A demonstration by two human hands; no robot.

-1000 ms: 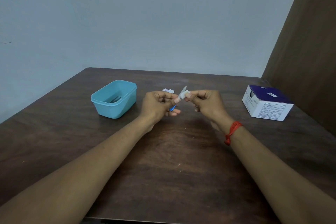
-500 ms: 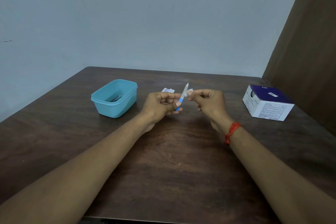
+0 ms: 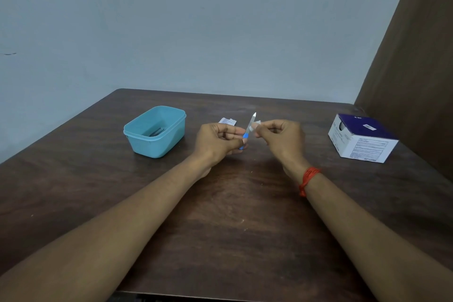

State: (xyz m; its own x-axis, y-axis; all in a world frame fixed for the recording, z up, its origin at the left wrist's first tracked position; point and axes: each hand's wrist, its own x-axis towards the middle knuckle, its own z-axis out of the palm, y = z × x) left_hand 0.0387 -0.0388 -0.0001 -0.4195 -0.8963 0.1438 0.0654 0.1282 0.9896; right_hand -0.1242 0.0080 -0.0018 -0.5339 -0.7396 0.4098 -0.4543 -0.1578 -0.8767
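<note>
Seen on table [image 3: 232,240]: tub [image 3: 157,144] at left, box [image 3: 362,144] at right, packet [image 3: 228,121] between, just beyond left hand [image 3: 215,141].

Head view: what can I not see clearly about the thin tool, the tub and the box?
In head view:
thin tool: blue end partly hidden by left hand;
white piece pinched by right hand: blurred, fingers cover it;
blue tub: contents too small;
box: print too small.

Left hand [image 3: 215,141] hid most of the blue-handled tool [image 3: 250,127]. White scrap [image 3: 257,125] pinched by the right hand [image 3: 282,137] was too small to identify. Same for the dark items [image 3: 155,132] in the teal tub [image 3: 157,147]. Box [image 3: 362,147] print was unreadable. Packet [image 3: 227,120] was partly behind the left hand.
</note>
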